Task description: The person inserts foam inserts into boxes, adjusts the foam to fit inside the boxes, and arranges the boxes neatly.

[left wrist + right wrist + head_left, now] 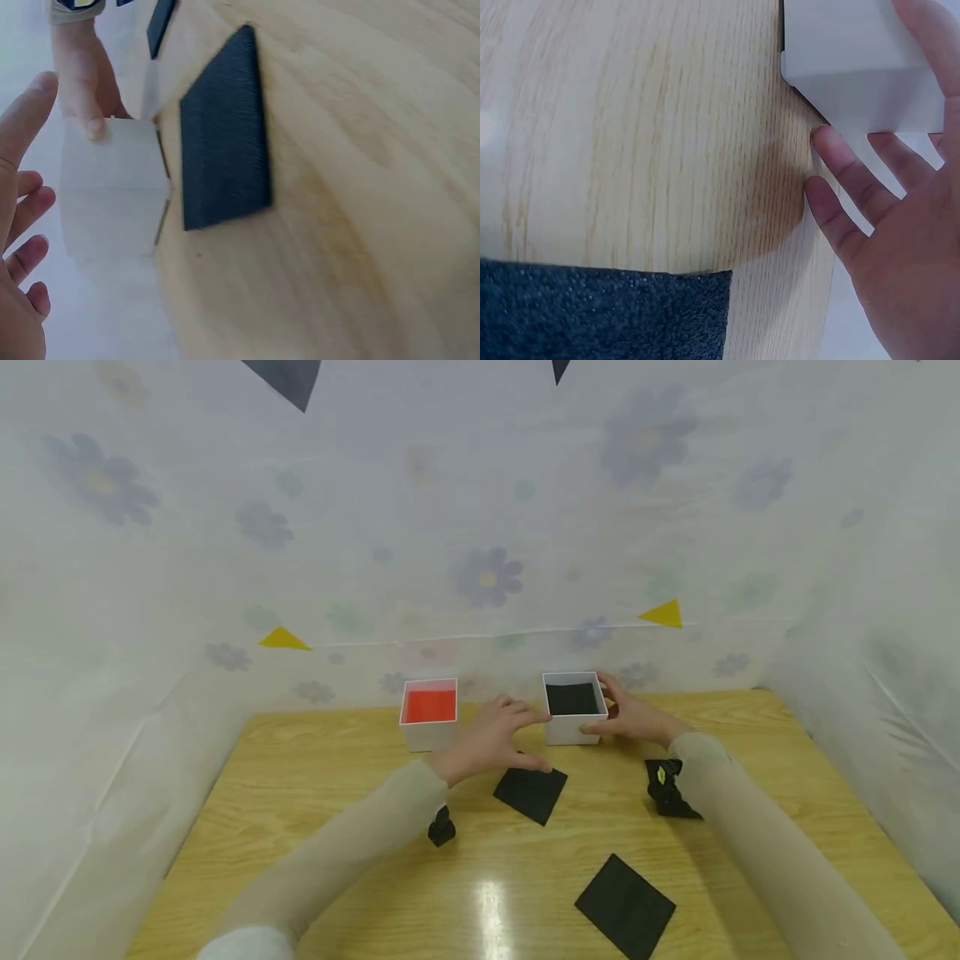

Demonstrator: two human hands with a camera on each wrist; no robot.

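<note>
The wooden surface (360,860) carries everything, set inside floral sheeting so the things stay within my reach; at its far edge stand two white boxes side by side but apart, the box with the red lining (429,713) on my left and the box with the black lining (573,707) on my right, both open upward; I bracket the black-lined one from both sides, which would steady it squarely; my right hand (628,715) lies against its right wall, fingers fairly straight, thumb at the lower corner; my left hand (491,737) comes at its left wall with fingers spread and relaxed, fingertips at the wall, though I cannot tell whether they press it; nearer me lie two flat black squares, one (531,793) just below my left hand, the other (626,907) well apart toward me.
</note>
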